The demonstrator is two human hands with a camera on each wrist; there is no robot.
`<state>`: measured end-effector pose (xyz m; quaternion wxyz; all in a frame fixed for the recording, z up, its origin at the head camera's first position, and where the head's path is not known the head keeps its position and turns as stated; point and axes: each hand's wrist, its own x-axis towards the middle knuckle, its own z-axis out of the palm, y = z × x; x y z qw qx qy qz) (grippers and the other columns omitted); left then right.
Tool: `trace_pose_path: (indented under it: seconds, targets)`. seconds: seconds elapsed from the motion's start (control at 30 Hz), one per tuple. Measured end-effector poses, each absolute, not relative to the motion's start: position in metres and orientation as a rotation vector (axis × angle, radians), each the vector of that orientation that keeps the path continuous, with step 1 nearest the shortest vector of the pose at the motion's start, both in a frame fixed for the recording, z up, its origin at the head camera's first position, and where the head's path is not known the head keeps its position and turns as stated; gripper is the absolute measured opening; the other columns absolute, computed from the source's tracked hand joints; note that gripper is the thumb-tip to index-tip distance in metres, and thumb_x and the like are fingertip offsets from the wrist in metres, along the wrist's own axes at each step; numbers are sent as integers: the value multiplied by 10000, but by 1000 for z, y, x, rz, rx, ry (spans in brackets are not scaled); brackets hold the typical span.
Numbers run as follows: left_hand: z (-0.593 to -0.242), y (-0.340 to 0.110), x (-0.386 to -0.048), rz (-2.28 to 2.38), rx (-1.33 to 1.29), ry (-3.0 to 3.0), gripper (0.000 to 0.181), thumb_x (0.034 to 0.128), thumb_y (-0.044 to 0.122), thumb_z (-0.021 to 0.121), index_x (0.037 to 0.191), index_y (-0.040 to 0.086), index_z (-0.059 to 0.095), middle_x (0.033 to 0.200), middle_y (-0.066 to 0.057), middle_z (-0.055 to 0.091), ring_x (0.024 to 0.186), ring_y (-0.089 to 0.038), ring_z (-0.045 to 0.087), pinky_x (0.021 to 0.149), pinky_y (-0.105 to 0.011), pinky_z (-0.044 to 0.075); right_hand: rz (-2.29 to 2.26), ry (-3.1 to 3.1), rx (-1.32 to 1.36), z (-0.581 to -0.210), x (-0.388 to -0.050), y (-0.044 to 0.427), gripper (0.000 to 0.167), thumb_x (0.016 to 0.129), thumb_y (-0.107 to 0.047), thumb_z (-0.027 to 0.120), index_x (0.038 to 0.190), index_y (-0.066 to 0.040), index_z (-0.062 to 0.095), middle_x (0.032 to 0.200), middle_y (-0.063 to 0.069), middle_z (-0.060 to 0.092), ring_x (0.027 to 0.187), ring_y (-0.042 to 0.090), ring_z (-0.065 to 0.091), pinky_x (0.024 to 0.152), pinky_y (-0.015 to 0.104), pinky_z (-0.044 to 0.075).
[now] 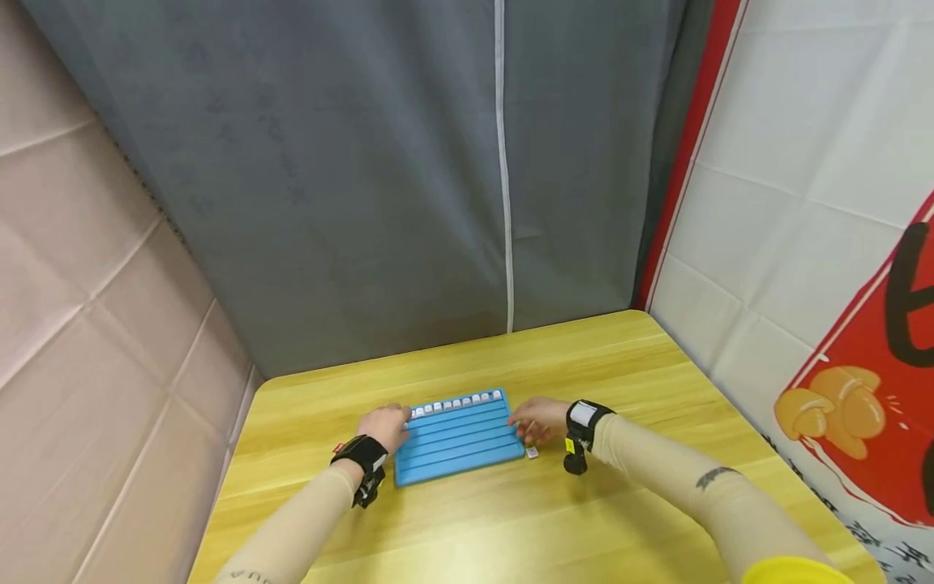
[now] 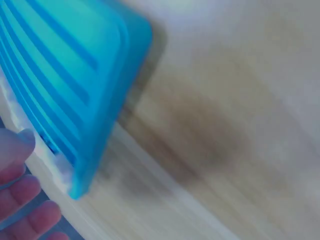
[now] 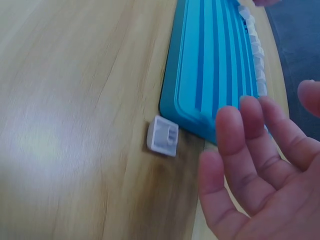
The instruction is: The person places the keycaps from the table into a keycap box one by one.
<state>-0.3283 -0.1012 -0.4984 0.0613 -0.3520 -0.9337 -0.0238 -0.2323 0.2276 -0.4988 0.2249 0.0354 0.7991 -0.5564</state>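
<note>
A blue ridged tray [image 1: 460,446] lies on the table, with several white keycaps [image 1: 447,405] lined up along its far row. My left hand [image 1: 384,426] is at the tray's far left corner. In the left wrist view its fingers [image 2: 25,192] are apart beside the end of the keycap row, and I see nothing held. My right hand [image 1: 541,418] hovers by the tray's right edge. Its fingers [image 3: 230,130] are loosely bent and spread, with nothing between them. A loose white keycap [image 3: 163,136] lies hollow side showing, just off the tray's near right corner.
The wood-grain table [image 1: 584,357] has a grey curtain [image 1: 365,203] behind it and pale panels on both sides. A yellow rounded object [image 1: 795,570] shows at the bottom right, by my right arm.
</note>
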Motion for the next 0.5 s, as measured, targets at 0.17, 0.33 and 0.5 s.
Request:
trace_pose_path:
  seconds: [0.17, 0.33, 0.5]
  targets:
    - [-499, -106, -305, -139, -1166, -2852, 172, 783, 244, 792, 895, 159, 693, 795, 30, 636, 631, -144, 576, 519, -354, 461, -1408, 2403, 115, -506, -232, 234, 287, 936, -194, 609, 980, 85, 664, 658, 28, 569, 491, 105, 456, 511, 268, 415]
    - [-510, -115, -284, -214, -1236, -2827, 195, 773, 302, 794, 891, 186, 692, 792, 75, 625, 655, -111, 576, 525, -306, 447, -1217, 2589, 89, -515, -224, 237, 323, 817, -159, 740, 596, -11, 558, 477, -28, 403, 407, 114, 329, 427, 275, 280]
    - [-517, -121, -274, -276, -1223, -2831, 181, 762, 304, 799, 862, 200, 689, 788, 81, 624, 691, -117, 594, 559, -307, 461, -1122, 2621, 98, -520, -219, 234, 253, 734, -128, 809, 642, -95, 576, 550, -24, 472, 444, 98, 355, 441, 256, 291]
